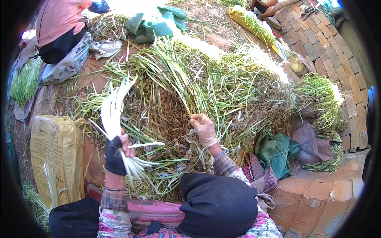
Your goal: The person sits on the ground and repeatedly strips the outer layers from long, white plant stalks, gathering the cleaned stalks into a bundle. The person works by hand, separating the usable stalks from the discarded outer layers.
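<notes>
My left hand (120, 151), in a black fingerless glove, grips a fanned bunch of pale leafy stalks (111, 110). The bunch's upper ends look bleached by the light, and its white lower ends stick out below the fist. My right hand (205, 131) wears a thin, pale glove. Its thumb and fingers pinch the lower end of a long green stalk (186, 104) at the edge of the heap. Between my hands lies a patch of brown stringy roots (171, 119). Around it spreads a heap of long green leaves and dry trimmings (232, 98).
To the left stands a yellow woven sack (56, 154). A green cloth (154, 23) lies beyond the heap; another green bag (273, 151) is at right. A person in a pink top (59, 20) works at upper left, another person (265, 7) at upper right. Brick paving (327, 56) curves along the right.
</notes>
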A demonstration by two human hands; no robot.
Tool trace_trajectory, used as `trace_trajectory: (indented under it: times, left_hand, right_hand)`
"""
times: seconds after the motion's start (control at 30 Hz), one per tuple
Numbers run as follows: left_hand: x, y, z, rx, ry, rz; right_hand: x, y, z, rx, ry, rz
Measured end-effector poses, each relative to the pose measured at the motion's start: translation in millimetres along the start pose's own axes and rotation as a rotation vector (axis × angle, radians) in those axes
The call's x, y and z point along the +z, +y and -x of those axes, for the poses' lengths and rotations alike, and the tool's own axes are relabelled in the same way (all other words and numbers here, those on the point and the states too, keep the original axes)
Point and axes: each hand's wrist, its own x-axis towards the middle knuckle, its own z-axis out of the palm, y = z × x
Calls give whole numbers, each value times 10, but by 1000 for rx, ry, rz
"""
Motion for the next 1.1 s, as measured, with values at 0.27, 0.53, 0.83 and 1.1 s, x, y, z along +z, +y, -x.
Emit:
trace_trajectory:
  times: [0.27,0.53,0.83,1.1]
  left_hand:
    - [21,-48,30,6,-70,-57]
    - [94,-325,29,-177,-41,-22]
    - [193,-418,-37,-73,17,-283]
    - [138,-549,-13,-87,22,-388]
  right_hand:
    - [125,5,-166,181,-85,490]
    - [263,26,-136,76,-60,637]
    - [83,-545,675,-316,-281,77]
    - [256,-673,717,23,-887,-104]
